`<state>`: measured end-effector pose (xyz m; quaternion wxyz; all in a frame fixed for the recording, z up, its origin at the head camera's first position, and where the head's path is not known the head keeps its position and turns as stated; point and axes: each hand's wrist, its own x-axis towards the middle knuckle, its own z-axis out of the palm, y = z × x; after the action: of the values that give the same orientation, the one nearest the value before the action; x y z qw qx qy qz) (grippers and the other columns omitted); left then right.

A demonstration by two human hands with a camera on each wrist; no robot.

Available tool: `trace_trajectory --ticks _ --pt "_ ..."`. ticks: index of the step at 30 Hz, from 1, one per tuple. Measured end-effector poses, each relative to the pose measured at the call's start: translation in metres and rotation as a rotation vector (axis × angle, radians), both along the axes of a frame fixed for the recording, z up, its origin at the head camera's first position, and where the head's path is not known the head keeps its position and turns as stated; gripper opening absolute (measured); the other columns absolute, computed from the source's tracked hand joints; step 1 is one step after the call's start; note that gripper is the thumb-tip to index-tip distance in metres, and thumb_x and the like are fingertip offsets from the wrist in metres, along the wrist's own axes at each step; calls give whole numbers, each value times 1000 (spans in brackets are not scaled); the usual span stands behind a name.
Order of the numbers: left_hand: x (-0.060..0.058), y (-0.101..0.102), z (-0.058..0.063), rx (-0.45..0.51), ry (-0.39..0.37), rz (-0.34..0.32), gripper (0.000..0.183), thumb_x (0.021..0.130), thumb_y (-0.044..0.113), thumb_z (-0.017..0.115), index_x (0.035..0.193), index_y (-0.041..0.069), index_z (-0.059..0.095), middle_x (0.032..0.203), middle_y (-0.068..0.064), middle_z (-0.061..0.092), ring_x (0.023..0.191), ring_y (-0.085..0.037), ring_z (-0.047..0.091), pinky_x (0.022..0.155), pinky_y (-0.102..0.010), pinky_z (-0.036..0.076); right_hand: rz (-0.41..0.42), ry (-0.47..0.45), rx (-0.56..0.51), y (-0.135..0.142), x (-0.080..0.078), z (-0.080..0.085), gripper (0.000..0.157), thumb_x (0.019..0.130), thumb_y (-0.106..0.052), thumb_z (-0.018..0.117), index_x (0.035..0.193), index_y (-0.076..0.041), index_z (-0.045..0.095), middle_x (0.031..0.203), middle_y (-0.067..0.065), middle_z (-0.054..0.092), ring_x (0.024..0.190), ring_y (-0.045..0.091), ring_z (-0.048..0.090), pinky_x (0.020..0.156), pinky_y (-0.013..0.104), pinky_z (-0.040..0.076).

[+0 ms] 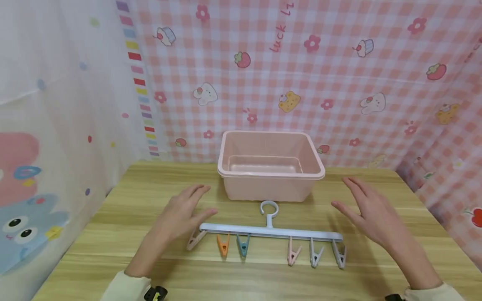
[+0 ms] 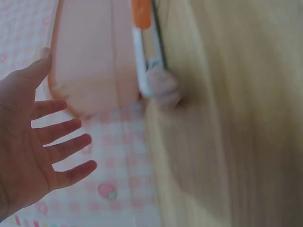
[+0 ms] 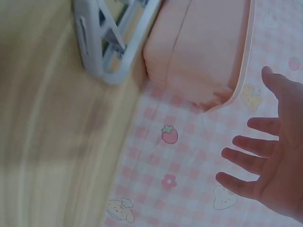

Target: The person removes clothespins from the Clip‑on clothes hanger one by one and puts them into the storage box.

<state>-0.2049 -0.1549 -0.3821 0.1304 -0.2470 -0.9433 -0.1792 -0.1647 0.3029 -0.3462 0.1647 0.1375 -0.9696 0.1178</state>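
A pale blue clip hanger point(image 1: 271, 232) lies flat on the wooden table, its hook pointing at the pink plastic basin point(image 1: 269, 186) behind it. Several clothespins hang along its bar: a beige one point(image 1: 196, 240) at the left end, an orange one point(image 1: 224, 245), a teal one point(image 1: 243, 245), a pink one point(image 1: 293, 252) and grey ones point(image 1: 315, 253) to the right. My left hand point(image 1: 180, 215) hovers by the hanger's left end, fingers spread, holding nothing. Off the right end, my right hand point(image 1: 373, 213) is held up with fingers extended, likewise holding nothing.
The basin stands near the table's back edge and nothing shows inside it. A pink checked curtain point(image 1: 263, 83) hangs right behind the table point(image 1: 124, 234). Another white printed curtain point(image 1: 67, 104) closes off the left side.
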Motion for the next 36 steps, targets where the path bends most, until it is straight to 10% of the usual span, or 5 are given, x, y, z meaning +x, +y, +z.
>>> trace_trajectory --ticks 10,18,27,36 --pt "0 42 -12 -71 -172 -132 55 98 46 61 139 10 56 141 -16 60 130 -35 58 106 -55 49 31 50 -7 -21 22 -23 63 93 -39 71 140 0 53 132 26 62 115 48 63 89 62 54" --pt "-1 77 -23 -168 -169 -235 38 97 42 64 119 12 71 119 -8 72 107 -28 69 91 -47 57 -114 -143 54 -23 43 -49 61 91 -39 73 128 7 59 112 30 67 91 45 69 66 53 58" --pt "4 97 -30 -195 -143 -180 23 95 38 69 102 17 76 104 -4 72 92 -24 67 79 -43 58 -201 -337 81 -16 58 -66 39 93 -36 71 75 -7 52 68 4 49 58 18 44 49 32 37" --pt "5 95 -38 -142 -71 -185 20 94 30 71 81 16 67 76 5 62 70 -13 60 61 -32 52 -222 -404 -74 -14 57 -64 28 94 -21 68 93 1 50 67 3 51 59 19 47 50 31 37"
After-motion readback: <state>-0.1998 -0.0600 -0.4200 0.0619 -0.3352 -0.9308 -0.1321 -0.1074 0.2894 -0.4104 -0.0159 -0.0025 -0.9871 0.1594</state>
